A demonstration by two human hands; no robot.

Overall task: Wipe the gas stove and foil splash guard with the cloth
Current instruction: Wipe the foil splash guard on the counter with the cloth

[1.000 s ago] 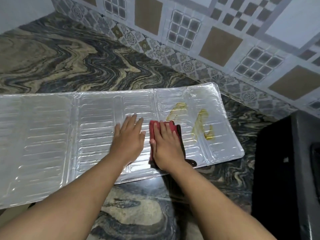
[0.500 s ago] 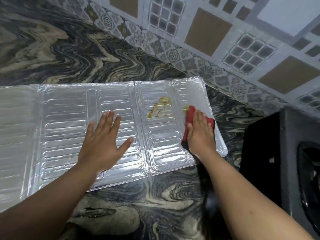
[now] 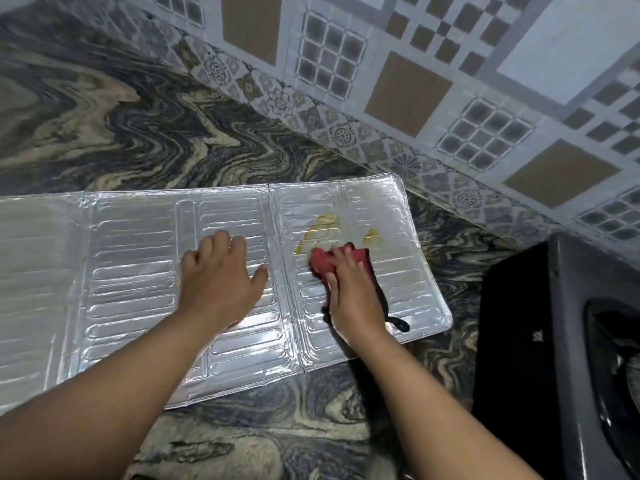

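Since half a second ago the right hand (image 3: pixel 353 289) has slid the cloth back leftward across the end panel, from the smaller yellow smear toward the larger one, and the fingers of the left hand (image 3: pixel 220 275) have drawn closer together.

The right hand now presses a bunched red cloth with a dark trailing edge (image 3: pixel 322 261) onto the embossed silver foil splash guard (image 3: pixel 135 271), its fingers curled over the cloth and gripping it. The cloth's front edge touches the lower end of the large yellow greasy smear (image 3: pixel 320 230); a smaller yellow smear (image 3: pixel 373 237) lies just beside it toward the guard's right end. A dark strip of the cloth hangs out behind the wrist.

The left hand lies open, palm down, on the middle panel, holding nothing but pinning the guard flat.

The guard lies unfolded and flat on the swirled grey and beige marble tabletop (image 3: pixel 121 133), its right end near the back edge, where the patterned tiled wall (image 3: pixel 415 81) rises. The black gas stove (image 3: pixel 561 358) stands at the tabletop's right side, apart from the guard.
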